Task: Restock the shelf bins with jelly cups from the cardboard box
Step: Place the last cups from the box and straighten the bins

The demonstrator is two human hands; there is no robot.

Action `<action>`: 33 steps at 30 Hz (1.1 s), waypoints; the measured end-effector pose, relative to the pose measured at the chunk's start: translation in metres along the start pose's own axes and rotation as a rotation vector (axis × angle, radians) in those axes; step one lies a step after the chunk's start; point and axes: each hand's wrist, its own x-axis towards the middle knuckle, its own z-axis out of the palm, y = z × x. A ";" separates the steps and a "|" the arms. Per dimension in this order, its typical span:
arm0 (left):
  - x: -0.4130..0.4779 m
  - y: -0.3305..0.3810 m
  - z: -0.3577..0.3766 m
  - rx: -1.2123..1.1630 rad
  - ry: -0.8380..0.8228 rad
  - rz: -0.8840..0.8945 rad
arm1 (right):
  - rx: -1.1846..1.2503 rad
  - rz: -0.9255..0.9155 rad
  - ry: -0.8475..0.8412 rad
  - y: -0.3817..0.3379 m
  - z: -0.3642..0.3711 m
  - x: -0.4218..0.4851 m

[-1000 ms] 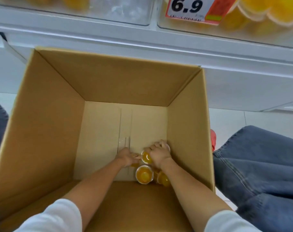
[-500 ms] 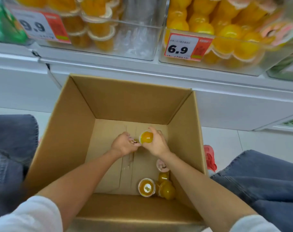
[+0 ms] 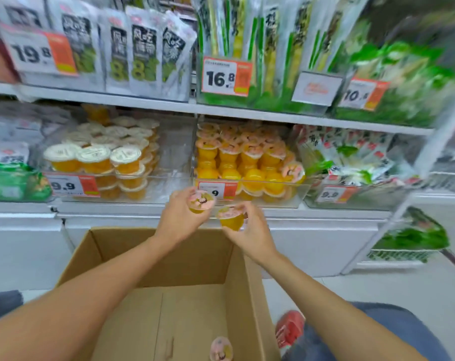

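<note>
Jelly cups [image 3: 231,219]: orange jelly, pink printed lids, upright in hands.

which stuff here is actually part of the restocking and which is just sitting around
In the job: left hand gripping one jelly cup; right hand gripping another cup; cardboard box; loose cup in the box; bin of pink-lidded cups.
Just around: snack packs; green packets; 16.8 price tag; red shoe.

Above the fingers [image 3: 252,214], the left upper tag [image 3: 36,52] reads 19.8, the middle upper tag [image 3: 226,76] 16.8; beside them, the left bin tag [image 3: 65,185] and the right bin tag [image 3: 332,195] read 9.9.
</note>
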 end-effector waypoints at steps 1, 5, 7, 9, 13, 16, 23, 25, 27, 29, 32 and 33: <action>0.009 0.013 0.000 0.002 0.050 0.053 | 0.044 -0.013 0.084 -0.002 -0.010 0.008; 0.042 0.050 -0.001 0.204 0.258 0.249 | 0.131 -0.079 0.261 -0.005 -0.030 0.047; 0.061 0.051 -0.001 0.369 0.304 0.297 | 0.141 -0.093 0.305 -0.006 -0.033 0.068; 0.074 0.047 -0.002 0.475 0.285 0.299 | 0.138 -0.099 0.319 -0.006 -0.030 0.087; 0.089 0.039 -0.002 0.594 0.228 0.298 | 0.078 -0.027 0.219 -0.011 -0.013 0.113; 0.095 0.036 -0.001 0.722 0.198 0.287 | 0.025 -0.009 0.174 -0.013 0.002 0.120; 0.094 0.041 -0.007 0.653 0.261 0.351 | -0.037 -0.026 0.221 -0.011 0.003 0.117; 0.092 0.042 -0.006 0.629 0.251 0.334 | -0.040 -0.021 0.196 -0.009 -0.001 0.116; 0.091 0.041 -0.006 0.611 0.231 0.319 | -0.034 -0.027 0.132 -0.008 -0.004 0.118; 0.089 0.041 -0.006 0.584 0.201 0.299 | -0.038 -0.043 0.050 -0.009 -0.007 0.120; 0.088 0.042 -0.008 0.574 0.176 0.274 | 0.000 -0.049 0.043 -0.008 -0.009 0.116; 0.087 0.043 -0.008 0.569 0.172 0.262 | 0.016 -0.054 0.075 -0.008 -0.008 0.113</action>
